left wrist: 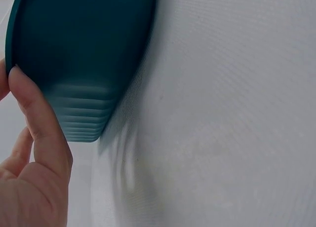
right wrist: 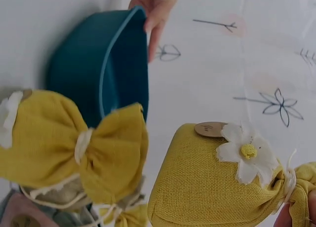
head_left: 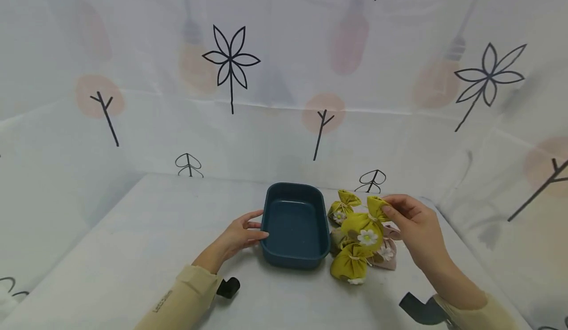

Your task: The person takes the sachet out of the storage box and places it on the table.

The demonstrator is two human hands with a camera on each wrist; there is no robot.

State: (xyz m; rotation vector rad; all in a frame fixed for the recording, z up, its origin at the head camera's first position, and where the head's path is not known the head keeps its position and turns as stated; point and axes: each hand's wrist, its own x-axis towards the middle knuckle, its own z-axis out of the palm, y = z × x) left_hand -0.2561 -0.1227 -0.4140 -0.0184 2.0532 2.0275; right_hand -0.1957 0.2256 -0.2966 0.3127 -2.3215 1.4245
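In the head view my right hand (head_left: 417, 224) pinches the gathered neck of a yellow cloth pouch (head_left: 361, 224) with a white flower. The held yellow pouch (right wrist: 212, 175) hangs close over several other pouches. Among these are a yellow one (head_left: 348, 263) in front, another yellow one (head_left: 343, 205) behind and a pink one (head_left: 387, 253). To their left stands a dark teal rectangular container (head_left: 293, 229) with nothing inside. My left hand (head_left: 241, 234) holds its left rim, thumb and finger at the edge. The left wrist view shows the fingertips right at the rim of the container (left wrist: 84, 44).
A white table (head_left: 146, 236) carries everything. Behind it hangs a white cloth backdrop (head_left: 275, 142) printed with plants and lamps. Dark wrist-worn devices sit below each hand, the left one (head_left: 228, 288) and the right one (head_left: 421, 310).
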